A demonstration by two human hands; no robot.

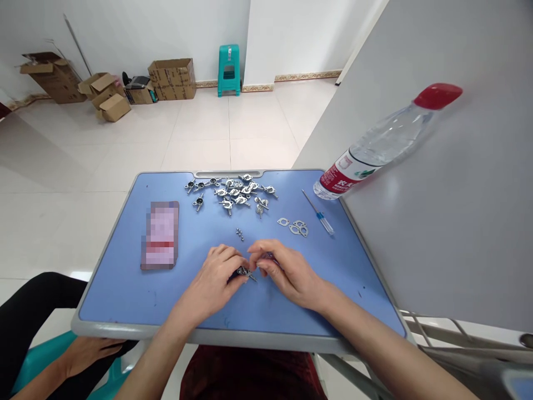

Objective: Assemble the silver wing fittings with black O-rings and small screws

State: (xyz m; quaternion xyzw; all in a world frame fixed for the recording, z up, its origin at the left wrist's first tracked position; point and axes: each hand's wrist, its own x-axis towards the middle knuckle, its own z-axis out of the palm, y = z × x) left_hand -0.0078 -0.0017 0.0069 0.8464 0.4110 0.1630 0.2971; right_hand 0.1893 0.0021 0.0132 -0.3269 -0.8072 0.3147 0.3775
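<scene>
L hand (219, 272) closed, thumb + fingers pinching 1 metal part (244, 271); R hand (291, 275) half-curled just right of it, thumb & index near each other, can't tell if gripping anything. Rel. to that part, on desk (125, 289): approx. 4–5 tiny pcs (240, 234) just beyond; 4 flat gaskets (303, 231) beyond to R; 1 screwdriver (320, 215), then 1 bottle (353, 169), farther R; 1 phone (161, 236) to L; pile of metal fittings (241, 199) well beyond, too jumbled to count.
</scene>
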